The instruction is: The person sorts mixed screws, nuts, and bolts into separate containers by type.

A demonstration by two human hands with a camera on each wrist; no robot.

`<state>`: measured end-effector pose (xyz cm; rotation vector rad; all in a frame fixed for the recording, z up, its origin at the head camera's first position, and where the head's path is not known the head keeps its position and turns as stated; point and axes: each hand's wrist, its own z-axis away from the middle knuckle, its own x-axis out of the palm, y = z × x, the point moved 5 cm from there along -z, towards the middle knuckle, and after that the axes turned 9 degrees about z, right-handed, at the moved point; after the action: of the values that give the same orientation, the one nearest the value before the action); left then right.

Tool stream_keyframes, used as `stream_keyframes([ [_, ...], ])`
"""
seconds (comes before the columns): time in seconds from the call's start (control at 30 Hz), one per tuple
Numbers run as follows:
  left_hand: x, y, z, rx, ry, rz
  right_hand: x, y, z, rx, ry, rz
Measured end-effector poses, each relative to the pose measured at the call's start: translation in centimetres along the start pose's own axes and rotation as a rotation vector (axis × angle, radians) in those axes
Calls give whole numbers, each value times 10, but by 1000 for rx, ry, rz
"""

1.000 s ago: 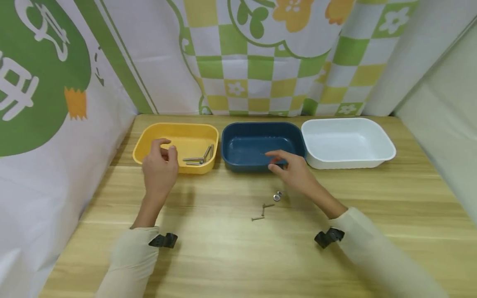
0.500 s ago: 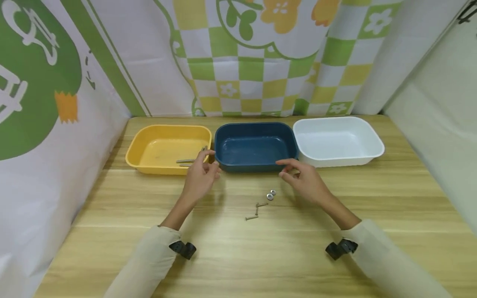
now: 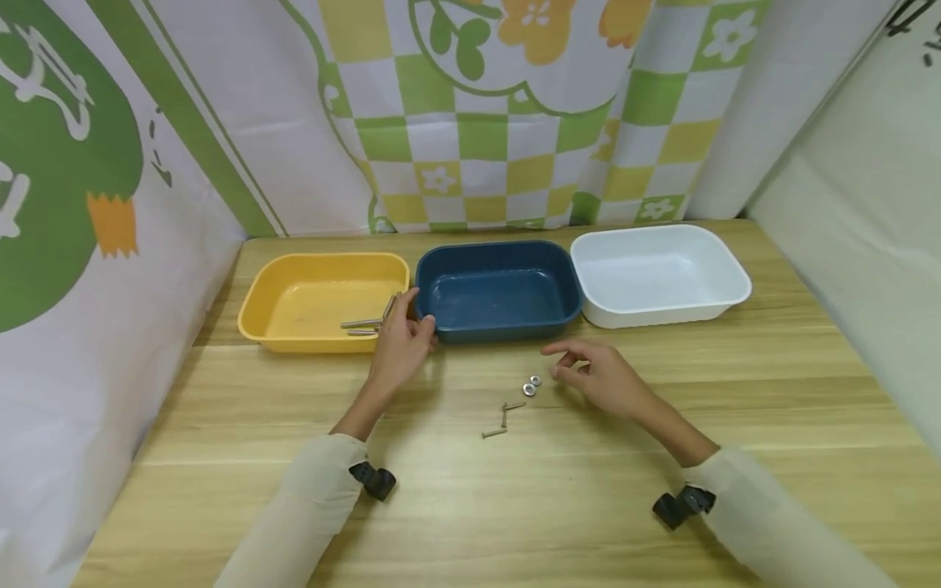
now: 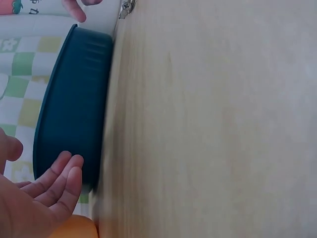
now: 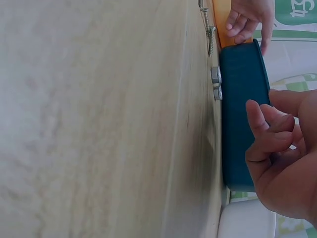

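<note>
My left hand (image 3: 400,347) is at the left end of the dark blue bin (image 3: 500,333), fingers fairly straight and fingertips right at its wall. That hand partly hides several long metal bolts (image 3: 362,324) in the yellow bin (image 3: 316,345). In front of the blue bin hovers my right hand (image 3: 599,376), fingers loosely bent and nothing between them. Just left of its fingertips, two nuts (image 3: 529,389) lie close together on the table. Nearer to me are three small screws (image 3: 494,433), which show their threads in the right wrist view.
To the right of the blue bin stands a white bin (image 3: 662,314), with nothing visible inside. The three bins form a row along the back of the wooden table (image 3: 573,506). Behind them hangs a checked, flowered cloth (image 3: 485,139); pale sheets flank both sides.
My left hand has moved right, from over the yellow bin to the blue bin's left end. My right hand has drawn back from the blue bin's front rim toward the nuts.
</note>
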<state>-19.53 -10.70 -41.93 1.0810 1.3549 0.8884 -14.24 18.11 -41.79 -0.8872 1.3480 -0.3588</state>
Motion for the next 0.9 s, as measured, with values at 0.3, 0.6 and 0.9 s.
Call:
stream_keyframes([
  [0.3, 1, -6, -8, -39, -18, 8, 14, -3, 5, 4, -134, -71],
  [0.6, 4, -8, -11, -65, 16, -19, 15, 9, 9, 124, -151, -183],
  [0.9, 7, -8, -12, -51, 63, -62, 29, -4, 8, -42, -130, -79],
])
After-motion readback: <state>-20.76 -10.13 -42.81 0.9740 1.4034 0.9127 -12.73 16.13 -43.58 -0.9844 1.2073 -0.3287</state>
